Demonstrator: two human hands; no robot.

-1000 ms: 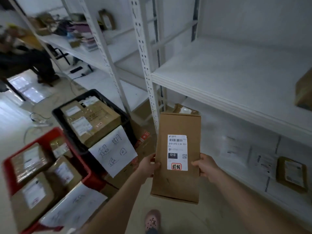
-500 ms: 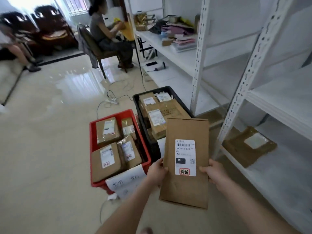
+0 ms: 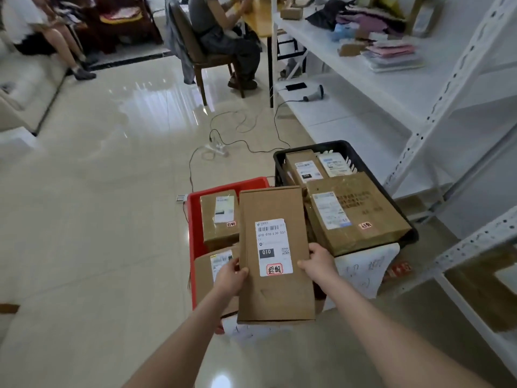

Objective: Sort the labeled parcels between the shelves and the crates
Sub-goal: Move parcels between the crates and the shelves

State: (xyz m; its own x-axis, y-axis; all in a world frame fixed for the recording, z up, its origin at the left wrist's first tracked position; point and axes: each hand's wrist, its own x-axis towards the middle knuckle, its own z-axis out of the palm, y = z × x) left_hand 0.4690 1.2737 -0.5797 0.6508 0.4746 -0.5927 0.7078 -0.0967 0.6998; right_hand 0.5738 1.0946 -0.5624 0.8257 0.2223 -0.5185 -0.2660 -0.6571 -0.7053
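I hold a flat brown cardboard parcel (image 3: pixel 275 292) with a white label marked 010 and a red stamp. My left hand (image 3: pixel 230 278) grips its left edge and my right hand (image 3: pixel 319 261) grips its right edge. The parcel hangs above the red crate (image 3: pixel 193 219), which holds several labeled brown parcels (image 3: pixel 219 219). Right of it stands a black crate (image 3: pixel 347 148) with a big brown box (image 3: pixel 355 211) and smaller parcels. Handwritten paper signs (image 3: pixel 363 270) hang on the crates' fronts.
White metal shelves (image 3: pixel 436 119) run along the right, with a brown parcel (image 3: pixel 481 287) on a low shelf. Cables and a power strip (image 3: pixel 216 148) lie on the tiled floor beyond the crates. A person sits on a chair (image 3: pixel 195 54) at the back; another sits far left.
My view has swung left from the shelves to the crates. The parcel, still held in both hands, now hangs over the red crate, which looks closer.
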